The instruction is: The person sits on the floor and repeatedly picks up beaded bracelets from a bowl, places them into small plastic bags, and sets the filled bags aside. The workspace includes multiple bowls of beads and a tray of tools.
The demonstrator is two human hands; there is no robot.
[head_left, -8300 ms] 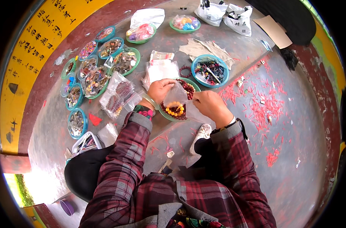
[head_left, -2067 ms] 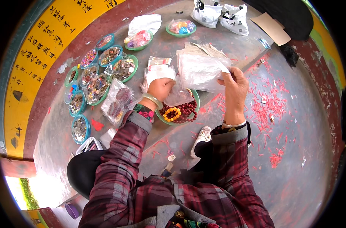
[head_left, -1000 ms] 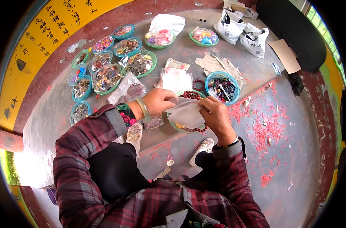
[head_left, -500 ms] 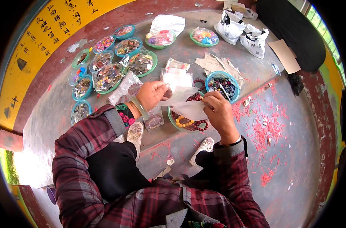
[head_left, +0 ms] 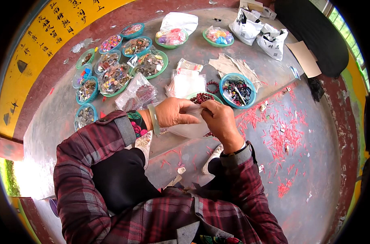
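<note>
A clear, thin plastic bag (head_left: 189, 129) hangs between my hands over a green bowl (head_left: 192, 95). My left hand (head_left: 173, 112) is closed on the bag's upper edge, its fingers pointing right. From the other side my right hand (head_left: 220, 121) pinches the same edge, thumb and fingertips almost meeting the left ones. Dark red bead bracelets (head_left: 202, 97) show in the bowl behind the bag; the bag and hands hide most of it. Just beyond lies a stack of clear bags (head_left: 187, 84), with one red bead bracelet (head_left: 212, 86) beside it.
A blue basket of dark cords (head_left: 237, 90) stands right of the bowl. Bagged bracelets (head_left: 141, 92) lie at left, near several bowls of trinkets (head_left: 115, 79). White carrier bags (head_left: 246, 27) stand far right. Red scraps (head_left: 284, 138) litter the lower floor beyond the step edge.
Both hands have come together and lower, bringing the bag nearer to me. Before, they were apart with separate plastic pieces visible between them. The bowl is now more covered.
</note>
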